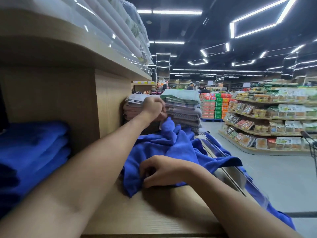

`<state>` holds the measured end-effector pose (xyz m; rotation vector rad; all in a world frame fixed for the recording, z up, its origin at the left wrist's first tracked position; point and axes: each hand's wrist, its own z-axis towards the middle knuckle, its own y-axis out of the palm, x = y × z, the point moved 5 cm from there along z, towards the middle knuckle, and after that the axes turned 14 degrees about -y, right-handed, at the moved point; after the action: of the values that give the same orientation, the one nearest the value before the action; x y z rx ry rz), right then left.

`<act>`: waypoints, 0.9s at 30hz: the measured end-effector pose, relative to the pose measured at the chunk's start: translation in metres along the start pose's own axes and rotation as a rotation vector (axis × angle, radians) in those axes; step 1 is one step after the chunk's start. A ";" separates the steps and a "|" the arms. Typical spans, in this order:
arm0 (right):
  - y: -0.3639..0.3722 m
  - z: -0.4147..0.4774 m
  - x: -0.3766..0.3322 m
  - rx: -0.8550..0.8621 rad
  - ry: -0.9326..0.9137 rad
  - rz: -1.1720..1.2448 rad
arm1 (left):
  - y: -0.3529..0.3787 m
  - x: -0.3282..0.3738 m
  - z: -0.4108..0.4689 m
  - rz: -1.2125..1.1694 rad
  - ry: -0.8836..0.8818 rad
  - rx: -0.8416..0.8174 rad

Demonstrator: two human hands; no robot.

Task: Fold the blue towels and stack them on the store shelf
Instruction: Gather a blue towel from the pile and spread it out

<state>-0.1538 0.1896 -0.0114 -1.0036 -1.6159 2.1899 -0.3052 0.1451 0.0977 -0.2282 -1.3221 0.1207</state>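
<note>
The step in hand looks like the start of a fold: one loose blue towel (171, 148) lies crumpled on the wooden shelf (154, 213), with part of it spilling over the shelf's front edge toward the aisle. The left hand (153, 108) reaches far forward, its fingers clenched round a far corner of the cloth and lifting it into a peak. The right hand (160, 170) rests low on the near edge, fingers curled and pinching the fabric against the board. So both hands grip the same towel, one end raised and the other pinned.

To the left, in the compartment under the upper board, the folded blue towels (34, 152) already sit in a neat pile (several layers, though the blur hides the exact count). Just behind the left hand stands a stack of grey and green towels (182, 107).

The next move probably calls for pulling the two held points apart to draw the cloth flat and find its straight edges, and for bringing in the part hanging over the front. Only then can corner meet corner cleanly. The grey and green stack is close to the raised hand, so a wide sweep could knock it.
</note>
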 end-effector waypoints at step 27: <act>0.000 -0.003 0.000 -0.014 0.001 0.022 | 0.046 -0.026 -0.008 0.910 0.208 -0.216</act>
<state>-0.1518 0.1923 -0.0122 -1.0311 -1.6297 2.1946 -0.3021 0.1834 0.0604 -0.9923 -0.9391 0.7020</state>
